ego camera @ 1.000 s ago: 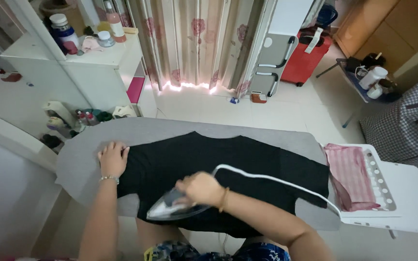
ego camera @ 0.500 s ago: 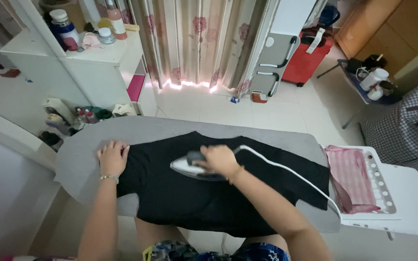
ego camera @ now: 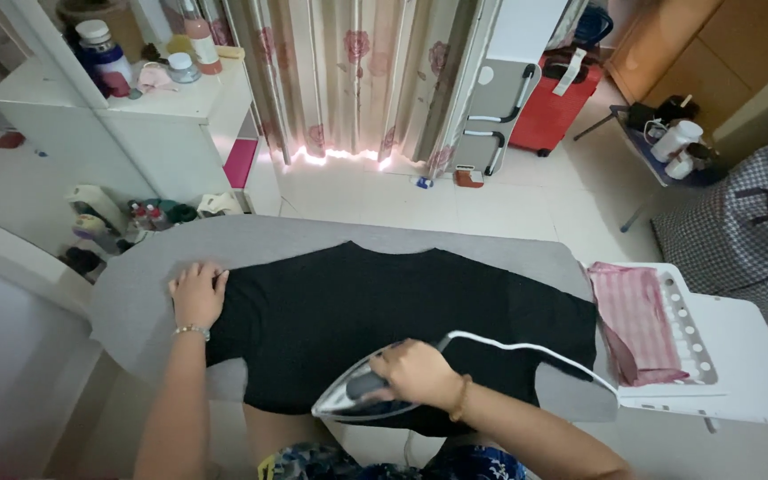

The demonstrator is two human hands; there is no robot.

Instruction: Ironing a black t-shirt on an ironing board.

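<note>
A home, probably a bedroom: floral pink-and-cream curtains (ego camera: 357, 80), a white cabinet (ego camera: 171, 124) carrying toiletry bottles, a red suitcase (ego camera: 555, 111), a grey padded ironing board (ego camera: 260, 244).

The right hand (ego camera: 415, 373) covers the iron's (ego camera: 353, 400) handle, so the grip itself is unseen. The shirt's (ego camera: 384, 311) near hem drops over the board's (ego camera: 135, 293) front edge, out of sight. Both forearms run off the bottom edge. Bottles (ego camera: 100, 53) at the top left corner are cut off and blurred.

Red suitcase (ego camera: 554, 105), floral curtain (ego camera: 357, 76), white shelf (ego camera: 175, 120)
</note>
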